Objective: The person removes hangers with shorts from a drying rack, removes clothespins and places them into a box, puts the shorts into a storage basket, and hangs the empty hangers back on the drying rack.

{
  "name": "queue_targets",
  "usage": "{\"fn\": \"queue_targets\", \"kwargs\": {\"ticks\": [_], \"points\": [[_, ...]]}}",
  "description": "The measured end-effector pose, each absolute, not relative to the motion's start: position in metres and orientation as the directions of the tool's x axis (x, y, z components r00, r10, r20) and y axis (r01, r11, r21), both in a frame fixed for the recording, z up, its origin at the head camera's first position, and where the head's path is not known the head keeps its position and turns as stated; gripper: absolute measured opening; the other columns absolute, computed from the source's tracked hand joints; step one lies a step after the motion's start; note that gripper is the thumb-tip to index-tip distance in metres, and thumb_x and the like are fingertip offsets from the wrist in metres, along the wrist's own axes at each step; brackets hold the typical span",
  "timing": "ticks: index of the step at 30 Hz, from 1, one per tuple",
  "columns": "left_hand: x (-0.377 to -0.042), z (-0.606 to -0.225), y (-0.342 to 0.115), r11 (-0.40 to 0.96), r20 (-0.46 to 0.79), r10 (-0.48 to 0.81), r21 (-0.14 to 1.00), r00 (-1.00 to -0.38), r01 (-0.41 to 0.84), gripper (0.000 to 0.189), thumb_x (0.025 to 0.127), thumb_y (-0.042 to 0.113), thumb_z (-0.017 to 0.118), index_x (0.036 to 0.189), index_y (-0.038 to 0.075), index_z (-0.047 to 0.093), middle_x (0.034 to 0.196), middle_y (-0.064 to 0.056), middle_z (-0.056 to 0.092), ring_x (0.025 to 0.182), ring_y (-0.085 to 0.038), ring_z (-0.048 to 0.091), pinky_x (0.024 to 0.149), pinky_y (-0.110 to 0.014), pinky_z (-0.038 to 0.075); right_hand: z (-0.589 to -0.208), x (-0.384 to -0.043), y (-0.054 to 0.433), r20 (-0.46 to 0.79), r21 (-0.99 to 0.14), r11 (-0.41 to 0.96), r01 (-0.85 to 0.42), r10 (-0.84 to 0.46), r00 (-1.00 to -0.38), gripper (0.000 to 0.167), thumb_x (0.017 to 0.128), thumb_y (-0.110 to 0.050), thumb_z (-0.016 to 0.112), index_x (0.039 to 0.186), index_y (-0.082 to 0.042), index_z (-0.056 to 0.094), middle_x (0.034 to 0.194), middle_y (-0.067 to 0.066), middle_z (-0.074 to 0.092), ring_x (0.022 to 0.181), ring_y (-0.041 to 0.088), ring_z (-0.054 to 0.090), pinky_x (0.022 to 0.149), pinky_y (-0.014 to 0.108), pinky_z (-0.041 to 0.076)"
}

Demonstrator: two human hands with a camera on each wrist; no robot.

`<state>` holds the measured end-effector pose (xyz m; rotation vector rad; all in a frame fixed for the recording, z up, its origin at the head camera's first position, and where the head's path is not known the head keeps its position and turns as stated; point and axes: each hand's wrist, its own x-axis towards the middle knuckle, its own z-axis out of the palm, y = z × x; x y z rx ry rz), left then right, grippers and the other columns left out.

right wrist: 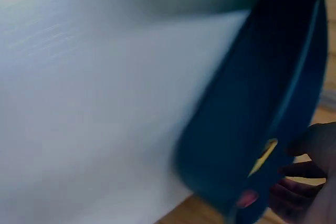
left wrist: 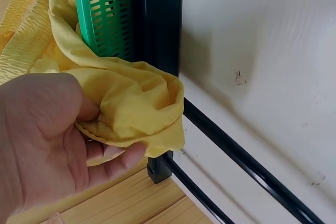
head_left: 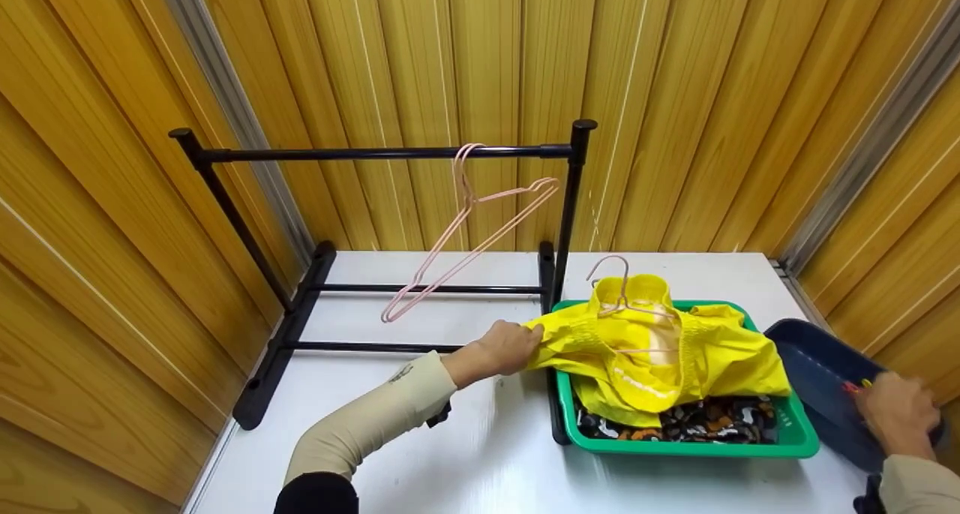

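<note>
A yellow top (head_left: 720, 356) with gathered seams lies spread over a green basket (head_left: 690, 446), and a pink wire hanger (head_left: 624, 281) pokes out of its neck opening. My left hand (head_left: 506, 347) pinches the end of one sleeve (left wrist: 136, 103) and holds it out to the left, past the basket's side. At the far right, my right hand (head_left: 900, 409) is over a dark blue tray (head_left: 817, 356). Small yellow (right wrist: 263, 157) and red (right wrist: 248, 198) pieces, too blurred to name, show in the tray by its loosely bent fingers; nothing visible lies between them.
A black clothes rack (head_left: 375, 154) stands left of the basket, with pink wire hangers (head_left: 442, 244) on its top bar. Dark patterned cloth (head_left: 720, 422) lies in the basket under the top. Wood-look walls (head_left: 487, 64) enclose the white table (head_left: 450, 454).
</note>
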<state>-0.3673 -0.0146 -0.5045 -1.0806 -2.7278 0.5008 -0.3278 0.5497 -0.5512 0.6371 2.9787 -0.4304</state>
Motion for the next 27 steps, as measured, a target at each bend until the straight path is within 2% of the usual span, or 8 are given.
{"fn": "queue_targets", "kwargs": {"ticks": [3, 6, 10, 13, 16, 19, 23, 27], "points": [[-0.373, -0.505, -0.012, 0.732, 0.124, 0.679, -0.174, -0.723, 0.658, 0.023, 0.098, 0.026, 0.062, 0.112, 0.009, 0.055, 0.093, -0.003, 0.069, 0.083, -0.019, 0.069, 0.067, -0.033, 0.056, -0.524, -0.335, 0.535, 0.042, -0.347, 0.907, 0.240, 0.271, -0.962, 0.035, 0.097, -0.015, 0.050, 0.094, 0.018, 0.058, 0.087, 0.038, 0.055, 0.078, 0.052, 0.057, 0.061, 0.057, 0.046], [-0.380, -0.504, -0.006, 0.736, 0.169, 0.651, 0.099, -0.740, 0.670, 0.023, 0.099, 0.024, 0.057, 0.117, 0.009, 0.056, 0.100, -0.004, 0.066, 0.089, -0.019, 0.064, 0.072, -0.034, 0.053, -0.497, -0.343, 0.502, 0.219, -0.397, 0.917, 0.047, 0.145, -0.965, 0.032, 0.098, -0.016, 0.054, 0.094, 0.014, 0.065, 0.079, 0.030, 0.063, 0.068, 0.039, 0.059, 0.052, 0.039, 0.041], [-0.387, -0.500, 0.002, 0.705, 0.166, 0.598, 0.356, -0.784, 0.613, 0.018, 0.102, 0.027, 0.051, 0.108, 0.012, 0.059, 0.092, 0.000, 0.059, 0.084, -0.015, 0.055, 0.069, -0.030, 0.045, -0.468, -0.350, 0.445, 0.417, -0.419, 0.881, -0.222, -0.031, -0.909, 0.024, 0.098, -0.011, 0.063, 0.104, 0.011, 0.072, 0.093, 0.031, 0.070, 0.073, 0.038, 0.064, 0.054, 0.022, 0.041], [-0.391, -0.496, 0.005, 0.679, 0.229, 0.535, 0.457, -0.813, 0.575, 0.018, 0.104, 0.028, 0.053, 0.100, 0.013, 0.062, 0.085, 0.002, 0.057, 0.082, -0.014, 0.055, 0.069, -0.029, 0.043, -0.453, -0.349, 0.405, 0.450, -0.440, 0.832, -0.338, -0.121, -0.885, 0.029, 0.101, -0.017, 0.064, 0.114, 0.008, 0.071, 0.106, 0.031, 0.069, 0.089, 0.041, 0.065, 0.066, 0.024, 0.049], [-0.390, -0.491, 0.006, 0.638, 0.357, 0.458, 0.506, -0.814, 0.580, 0.018, 0.103, 0.027, 0.057, 0.097, 0.013, 0.066, 0.082, 0.002, 0.061, 0.080, -0.013, 0.057, 0.068, -0.027, 0.043, -0.444, -0.346, 0.375, 0.425, -0.474, 0.792, -0.384, -0.176, -0.888, 0.043, 0.102, -0.026, 0.064, 0.130, 0.006, 0.062, 0.124, 0.033, 0.062, 0.111, 0.048, 0.058, 0.089, 0.051, 0.053], [-0.386, -0.485, 0.006, 0.601, 0.462, 0.396, 0.522, -0.793, 0.605, 0.018, 0.101, 0.027, 0.062, 0.097, 0.013, 0.072, 0.080, 0.000, 0.066, 0.076, -0.011, 0.056, 0.065, -0.022, 0.040, -0.442, -0.340, 0.357, 0.423, -0.477, 0.788, -0.390, -0.183, -0.887, 0.055, 0.098, -0.032, 0.068, 0.139, 0.003, 0.055, 0.135, 0.034, 0.054, 0.123, 0.053, 0.049, 0.094, 0.072, 0.039], [-0.377, -0.477, 0.009, 0.548, 0.554, 0.342, 0.538, -0.759, 0.640, 0.016, 0.097, 0.025, 0.067, 0.096, 0.012, 0.076, 0.079, -0.003, 0.070, 0.070, -0.006, 0.052, 0.062, -0.016, 0.034, -0.442, -0.336, 0.350, 0.483, -0.476, 0.804, -0.357, -0.100, -0.870, 0.042, 0.096, -0.022, 0.066, 0.132, 0.000, 0.061, 0.132, 0.032, 0.056, 0.119, 0.053, 0.050, 0.085, 0.062, 0.035], [-0.374, -0.468, 0.008, 0.471, 0.609, 0.269, 0.592, -0.746, 0.654, 0.015, 0.092, 0.022, 0.070, 0.089, 0.010, 0.078, 0.069, -0.004, 0.067, 0.061, -0.003, 0.045, 0.058, -0.014, 0.031, -0.437, -0.337, 0.364, 0.476, -0.579, 0.778, -0.244, 0.079, -0.876, 0.036, 0.100, -0.010, 0.045, 0.128, 0.002, 0.064, 0.118, 0.029, 0.062, 0.102, 0.039, 0.057, 0.082, 0.046, 0.039]]}}
